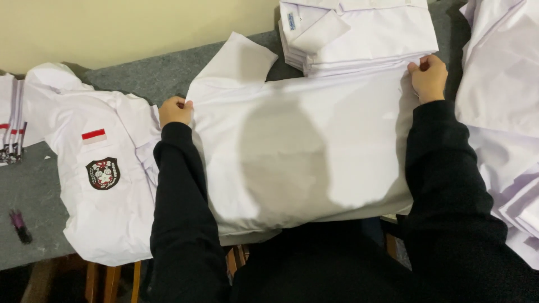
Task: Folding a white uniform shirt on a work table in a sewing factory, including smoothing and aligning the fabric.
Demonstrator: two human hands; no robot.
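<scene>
A white shirt (314, 140) lies spread flat on the grey table (140, 76) in front of me, one sleeve sticking out at its far left corner. My left hand (175, 110) pinches the shirt's left edge. My right hand (429, 77) pinches its far right corner, next to a stack of folded white shirts (359, 33). Both my arms are in black sleeves.
Another white shirt (98, 185) with a red-and-white patch and a dark round badge lies to the left. More white cloth (502, 112) is heaped on the right. A small dark purple object (20, 225) sits near the table's front left edge.
</scene>
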